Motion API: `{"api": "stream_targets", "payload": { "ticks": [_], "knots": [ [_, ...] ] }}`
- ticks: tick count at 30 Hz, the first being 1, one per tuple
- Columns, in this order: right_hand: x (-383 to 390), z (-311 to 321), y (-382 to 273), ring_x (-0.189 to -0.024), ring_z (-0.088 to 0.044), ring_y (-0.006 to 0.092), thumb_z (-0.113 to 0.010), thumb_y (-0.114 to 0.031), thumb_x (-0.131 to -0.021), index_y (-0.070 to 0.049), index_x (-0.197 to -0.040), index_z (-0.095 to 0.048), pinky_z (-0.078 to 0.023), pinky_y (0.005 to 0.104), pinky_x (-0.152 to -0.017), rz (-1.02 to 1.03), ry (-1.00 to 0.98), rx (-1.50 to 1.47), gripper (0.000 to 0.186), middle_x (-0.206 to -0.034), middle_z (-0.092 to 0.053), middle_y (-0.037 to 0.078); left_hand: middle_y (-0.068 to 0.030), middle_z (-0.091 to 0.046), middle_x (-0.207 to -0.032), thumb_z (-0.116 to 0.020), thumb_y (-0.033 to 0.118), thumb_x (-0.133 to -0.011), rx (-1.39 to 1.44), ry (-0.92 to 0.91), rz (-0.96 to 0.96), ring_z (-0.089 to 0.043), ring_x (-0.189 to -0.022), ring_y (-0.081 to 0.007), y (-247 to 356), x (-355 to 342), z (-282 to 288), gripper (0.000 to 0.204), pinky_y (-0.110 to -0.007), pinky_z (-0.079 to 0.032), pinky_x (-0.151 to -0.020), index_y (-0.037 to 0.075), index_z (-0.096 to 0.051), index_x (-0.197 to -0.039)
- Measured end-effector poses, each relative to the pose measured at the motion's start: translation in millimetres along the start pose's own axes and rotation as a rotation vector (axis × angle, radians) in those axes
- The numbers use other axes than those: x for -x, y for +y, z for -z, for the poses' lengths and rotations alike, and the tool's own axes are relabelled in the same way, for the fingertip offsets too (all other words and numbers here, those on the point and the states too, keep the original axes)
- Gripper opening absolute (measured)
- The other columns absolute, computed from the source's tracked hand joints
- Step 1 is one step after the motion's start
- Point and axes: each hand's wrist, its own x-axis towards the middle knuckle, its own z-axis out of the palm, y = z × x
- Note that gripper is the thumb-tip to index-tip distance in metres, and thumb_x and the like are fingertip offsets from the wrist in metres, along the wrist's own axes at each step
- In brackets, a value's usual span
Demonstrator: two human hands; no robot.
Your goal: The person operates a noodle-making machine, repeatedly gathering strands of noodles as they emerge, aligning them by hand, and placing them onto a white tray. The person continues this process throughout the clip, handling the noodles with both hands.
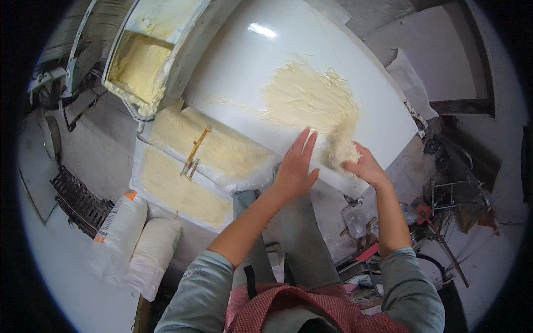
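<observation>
A wide, pale yellow layer of what looks like fine strands, perhaps thin noodles (305,97), is spread over the white tabletop (233,66). At its near right end a loose clump of the same strands (341,152) trails down toward the table's near edge. My right hand (366,166) is closed on the near end of this clump, thumb and fingers around it. My left hand (297,169) lies over the near edge of the table, just left of the clump. Its fingers are stretched out and apart, and nothing is in them.
At the far left stands a machine with a yellow-caked chute (139,72). Below it, flat trays (183,191) lined with plastic hold more pale yellow stuff. White sacks (152,250) stand at the lower left. Metal frames and tools (444,194) clutter the floor on the right.
</observation>
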Motion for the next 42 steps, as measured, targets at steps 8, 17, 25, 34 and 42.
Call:
{"api": "stream_targets", "payload": {
  "ticks": [8, 17, 25, 34, 42],
  "knots": [
    [88, -87, -133, -0.1, -0.057, 0.0157, -0.075, -0.004, -0.068, 0.0, -0.135, -0.04, -0.047, 0.0319, -0.088, 0.094, -0.698, -0.09, 0.075, -0.113, -0.06, 0.009, -0.0049, -0.067, -0.085, -0.072, 0.021, -0.075, 0.279, -0.036, -0.248, -0.064, -0.087, -0.0229, 6, 6, 71, 0.032, -0.046, -0.034, -0.106, 0.008, -0.064, -0.103],
    [97, -185, -126, -0.112, -0.057, 0.0276, -0.078, -0.006, -0.069, 0.0, -0.141, -0.029, -0.047, 0.04, -0.093, -0.208, -1.087, -0.638, 0.087, -0.121, -0.057, 0.019, -0.0051, -0.068, -0.086, -0.067, 0.0, -0.074, 0.332, 0.046, 0.222, -0.063, -0.081, -0.0129, -116, 116, 190, 0.017, -0.027, -0.05, -0.075, 0.003, -0.065, -0.091],
    [-1, -239, -66, -0.119, -0.051, 0.034, -0.065, -0.017, -0.083, -0.002, -0.135, -0.04, -0.042, 0.0408, -0.1, 0.569, -0.29, 0.76, 0.061, -0.129, -0.051, 0.021, -0.0226, -0.051, -0.123, -0.063, 0.005, -0.078, -0.664, 0.455, 0.483, -0.048, -0.117, -0.0376, -244, 126, 281, 0.046, -0.042, -0.04, -0.1, 0.003, -0.053, -0.123],
    [-192, -59, -155, -0.125, -0.046, 0.0366, -0.068, -0.029, -0.082, 0.002, -0.133, -0.044, -0.036, 0.0408, -0.106, 0.669, 0.305, 0.85, 0.064, -0.134, -0.048, 0.024, -0.0256, -0.03, -0.147, -0.063, 0.021, -0.084, -0.467, 0.356, 0.205, -0.026, -0.138, -0.0405, -167, 51, 160, 0.07, -0.046, -0.021, -0.114, -0.005, -0.032, -0.14],
    [-307, -91, -213, -0.144, -0.012, 0.0375, -0.072, -0.069, -0.059, 0.005, -0.142, -0.032, -0.007, 0.053, -0.115, 0.599, 0.56, 0.983, 0.118, -0.153, -0.017, 0.026, -0.0299, -0.022, -0.149, -0.062, 0.036, -0.084, -0.488, 0.483, 0.299, -0.02, -0.14, -0.0415, -121, -84, 80, 0.083, -0.05, -0.014, -0.115, -0.013, -0.025, -0.14]
  ]
}}
